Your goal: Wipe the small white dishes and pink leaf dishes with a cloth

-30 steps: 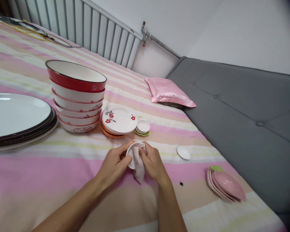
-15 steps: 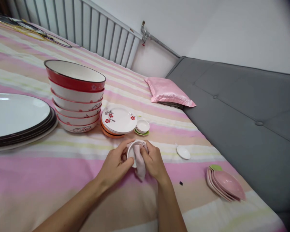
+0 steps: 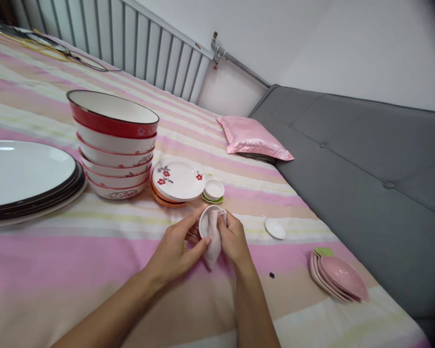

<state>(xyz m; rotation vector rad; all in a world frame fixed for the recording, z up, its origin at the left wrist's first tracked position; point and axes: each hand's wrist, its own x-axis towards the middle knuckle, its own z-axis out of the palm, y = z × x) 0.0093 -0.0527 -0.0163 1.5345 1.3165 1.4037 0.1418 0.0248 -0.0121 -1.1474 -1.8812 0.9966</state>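
Wide across the scene runs the striped bedspread [image 3: 58, 270], with the grey headboard [image 3: 348, 140] rising along the right, and there's a pink pillow [image 3: 252, 137] lying against it. Over at the left edge, a stack of big white plates [image 3: 25, 169] with dark rims is cut off by the frame, and right beside it stands the tall bowl stack [image 3: 116, 159], a red bowl on top, white ones nested below, their dark markings too small to read. Next come the flowered plates [image 3: 179, 181], sitting on orange dishes [image 3: 166, 199], while pink dishes [image 3: 344, 278] lie stacked at the right. And here in the middle, the left hand [image 3: 176, 249] grips a small white bowl [image 3: 204, 223] by its side, the right hand [image 3: 234, 239] pinching a pale cloth [image 3: 213, 246] into it at the rim, the cloth's loose end hanging down in front. Just beyond, tiny white bowls [image 3: 214, 188] nest on a green dish [image 3: 219, 199]; off to the right lies a white spoon [image 3: 275, 229], and nearer, a little black piece [image 3: 271, 275]
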